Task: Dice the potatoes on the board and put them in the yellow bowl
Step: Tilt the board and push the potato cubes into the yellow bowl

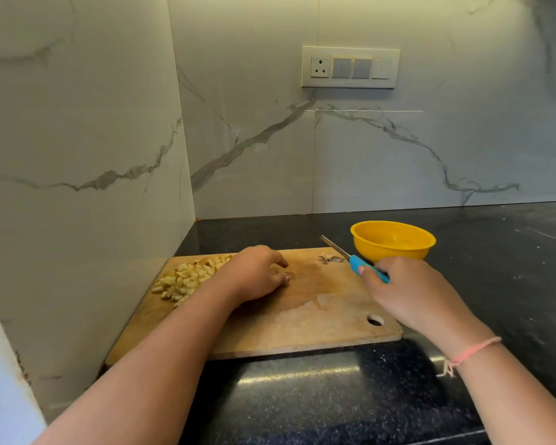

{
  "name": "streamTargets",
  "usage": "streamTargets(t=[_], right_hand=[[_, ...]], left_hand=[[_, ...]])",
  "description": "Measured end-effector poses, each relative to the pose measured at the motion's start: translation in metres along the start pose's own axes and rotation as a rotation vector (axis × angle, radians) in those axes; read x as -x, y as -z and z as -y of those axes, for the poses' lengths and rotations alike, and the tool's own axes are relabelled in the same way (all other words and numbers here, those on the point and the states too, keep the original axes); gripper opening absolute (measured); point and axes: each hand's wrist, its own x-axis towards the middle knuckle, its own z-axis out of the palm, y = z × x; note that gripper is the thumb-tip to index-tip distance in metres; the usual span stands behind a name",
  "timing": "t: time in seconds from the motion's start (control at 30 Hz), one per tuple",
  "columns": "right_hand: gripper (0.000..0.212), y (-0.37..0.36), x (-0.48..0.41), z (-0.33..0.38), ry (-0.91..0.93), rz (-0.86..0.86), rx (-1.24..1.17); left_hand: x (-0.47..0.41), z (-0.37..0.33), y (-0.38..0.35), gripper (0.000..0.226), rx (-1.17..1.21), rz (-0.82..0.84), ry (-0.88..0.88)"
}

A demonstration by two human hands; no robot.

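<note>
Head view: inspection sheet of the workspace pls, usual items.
Surface: dark speckled stone counter, glossy; wooden cutting board lies in the corner.
Job's things: pile of pale diced potato on the board's far left; round yellow plastic bowl just past the board, looks empty.
Clutter: small brown peel scraps on the board's far edge.
Grippers: left hand rests on the board beside the dice; right hand holds a blue-handled knife.
Cables: nothing seen.
Surroundings: white marble-look walls; switch panel with socket.
</note>
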Motion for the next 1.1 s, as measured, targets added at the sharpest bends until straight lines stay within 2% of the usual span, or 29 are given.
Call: streamTargets(t=[0.2,0.4,0.63,0.83,1.0,1.1], right_hand=[[0.04,0.01,0.017,-0.018,-0.068,-0.054,0.037],[0.033,0.013,0.028,-0.023,-0.163,-0.028,0.184],[0.028,-0.001,0.014,-0.026,-0.154,0.041,0.25],[0.029,-0.01,0.002,-0.023,-0.126,0.032,0.234],[0.04,-0.005,0.0,-0.01,-0.054,-0.139,0.177],[0.035,-0.004,-0.004,0.007,0.061,-0.21,0.085]], left_hand=[[0.003,0.0,0.005,0.031,0.05,-0.157,0.035],[0.001,0.006,0.007,0.024,0.095,-0.336,0.066],[0.002,0.015,0.01,0.019,0.168,-0.483,0.12],[0.003,0.011,0.011,0.017,0.189,-0.4,0.098],[0.002,0.011,0.008,0.019,0.12,-0.241,-0.011],[0.002,0.013,0.012,0.016,0.102,-0.211,-0.001]])
